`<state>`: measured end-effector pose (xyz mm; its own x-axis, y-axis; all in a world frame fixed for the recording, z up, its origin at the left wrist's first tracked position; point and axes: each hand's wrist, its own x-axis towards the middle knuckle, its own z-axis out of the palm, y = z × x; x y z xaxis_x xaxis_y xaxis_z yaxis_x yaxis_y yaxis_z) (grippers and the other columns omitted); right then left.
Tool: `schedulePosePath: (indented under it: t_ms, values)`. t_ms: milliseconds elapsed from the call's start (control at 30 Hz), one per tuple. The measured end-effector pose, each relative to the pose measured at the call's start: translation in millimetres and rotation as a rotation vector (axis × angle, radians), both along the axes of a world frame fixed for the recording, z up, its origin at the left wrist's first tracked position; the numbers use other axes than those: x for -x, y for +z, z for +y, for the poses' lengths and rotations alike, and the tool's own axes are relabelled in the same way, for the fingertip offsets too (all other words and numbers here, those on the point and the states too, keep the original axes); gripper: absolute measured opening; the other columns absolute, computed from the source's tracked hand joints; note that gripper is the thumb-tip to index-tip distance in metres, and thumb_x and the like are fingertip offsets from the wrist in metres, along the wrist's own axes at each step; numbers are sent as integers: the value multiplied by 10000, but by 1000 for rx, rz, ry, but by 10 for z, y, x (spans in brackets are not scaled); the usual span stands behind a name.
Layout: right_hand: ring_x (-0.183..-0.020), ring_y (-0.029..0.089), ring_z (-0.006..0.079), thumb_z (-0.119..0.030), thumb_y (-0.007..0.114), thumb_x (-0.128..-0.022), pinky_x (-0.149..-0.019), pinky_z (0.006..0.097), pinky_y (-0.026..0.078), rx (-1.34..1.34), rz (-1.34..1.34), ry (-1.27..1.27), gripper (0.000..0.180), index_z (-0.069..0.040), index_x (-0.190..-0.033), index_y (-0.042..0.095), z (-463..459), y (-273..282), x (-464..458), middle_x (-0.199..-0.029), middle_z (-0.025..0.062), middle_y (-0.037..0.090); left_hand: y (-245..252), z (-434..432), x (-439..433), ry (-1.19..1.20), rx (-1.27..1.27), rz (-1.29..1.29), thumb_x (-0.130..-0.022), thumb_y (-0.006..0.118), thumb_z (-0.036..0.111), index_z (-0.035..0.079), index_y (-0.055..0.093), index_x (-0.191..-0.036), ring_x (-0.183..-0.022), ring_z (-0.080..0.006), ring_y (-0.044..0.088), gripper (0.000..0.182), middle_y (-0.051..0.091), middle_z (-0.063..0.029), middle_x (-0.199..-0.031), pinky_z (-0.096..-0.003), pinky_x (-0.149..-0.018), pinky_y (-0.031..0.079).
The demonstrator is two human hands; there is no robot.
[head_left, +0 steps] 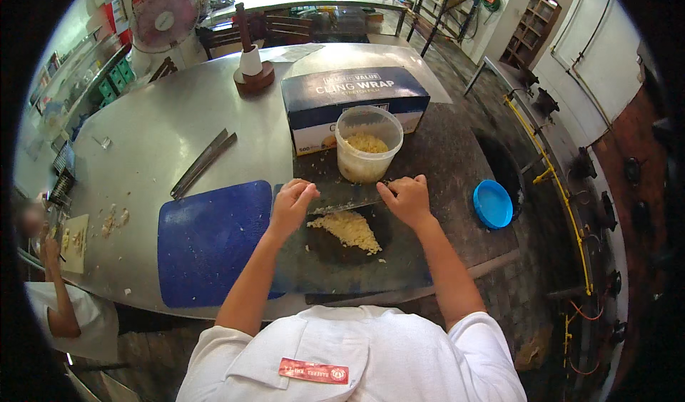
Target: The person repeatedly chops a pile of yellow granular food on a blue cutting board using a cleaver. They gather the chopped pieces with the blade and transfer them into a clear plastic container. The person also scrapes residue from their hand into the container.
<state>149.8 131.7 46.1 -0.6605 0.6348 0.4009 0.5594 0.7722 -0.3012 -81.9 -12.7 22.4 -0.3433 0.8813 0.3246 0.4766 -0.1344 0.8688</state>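
A wide blade, seemingly a large knife [350, 196], spans the gap between my hands, its lower edge just above finely chopped pale food [348, 231], which looks like garlic. My left hand [290, 209] pinches its left end and my right hand [409, 201] is closed at the other end; the handle is hidden. The chopped pile lies on a dark, worn cutting board [396, 276]. Beyond the blade stands a clear plastic tub [364, 164] part filled with yellowish chopped food. A boxed roll of cling wrap [353, 83] is behind the tub.
A blue cutting board [214, 247] lies left, with dark metal strips [203, 164] beyond it. A blue round lid [492, 204] is at right. A wooden stand [254, 78] is at the back. At far left, another person's hands [51, 247] are beside a pale board [75, 241].
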Motion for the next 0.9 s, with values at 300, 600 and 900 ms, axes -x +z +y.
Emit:
schedulePosePath:
  t_ms: [300, 600, 900]
  values:
    - [-486, 529, 275, -298, 480, -766, -636, 393, 356, -47, -63, 33, 381, -44, -522, 626, 10, 53, 145, -533, 126, 582, -224, 411, -209, 180, 29, -8, -956, 370, 331, 5, 644, -851, -939, -251, 523, 438, 587, -128, -930, -335, -879, 361]
    - [-494, 529, 315, -297, 466, -760, -589, 402, 365, -3, -36, -39, 374, -48, -545, 644, -51, 19, 164, -544, 140, 581, -312, 462, -167, 297, 58, -51, -897, 473, 284, -4, 658, -860, -976, -233, 528, 343, 579, -108, -965, -318, -892, 368]
    - [-515, 553, 307, -314, 472, -765, -600, 411, 381, -74, -101, 16, 393, -40, -545, 647, 175, 108, 329, -552, 149, 588, -344, 458, -155, 399, -13, -174, -827, 534, 216, -11, 654, -807, -918, -270, 528, 257, 570, -123, -944, -329, -829, 392]
